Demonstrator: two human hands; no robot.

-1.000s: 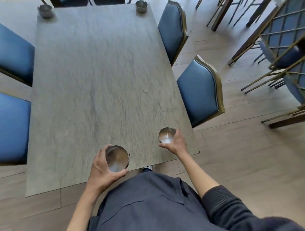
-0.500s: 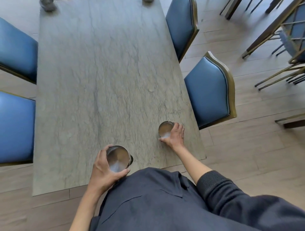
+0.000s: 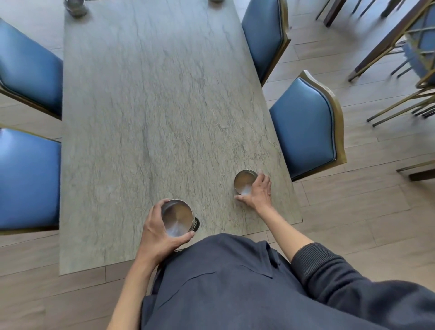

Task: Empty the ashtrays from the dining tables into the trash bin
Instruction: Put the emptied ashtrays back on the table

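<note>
Two round steel ashtrays are near the front end of a grey stone dining table [image 3: 150, 113]. My left hand [image 3: 156, 232] grips the larger-looking ashtray [image 3: 177, 217] from its left side, held just above the table's front edge with its shiny empty bowl facing up. My right hand [image 3: 257, 192] curls round the second ashtray [image 3: 244, 182], which sits on the table near the right edge; fingers wrap its right side and the thumb lies at its front. Two more ashtrays, one at the far left corner [image 3: 75, 7] and one at the far right [image 3: 216, 1], are cut off by the frame.
Blue padded chairs flank the table: two on the left [image 3: 28, 179], two on the right [image 3: 306, 127]. Another table's legs and metal chair frames [image 3: 400, 59] stand at the upper right on the wood-plank floor. No trash bin is in view.
My right hand lowered its ashtray onto the table near the right edge and closed round its side. My left hand stayed put holding its ashtray. The camera moved slightly forward over the table.
</note>
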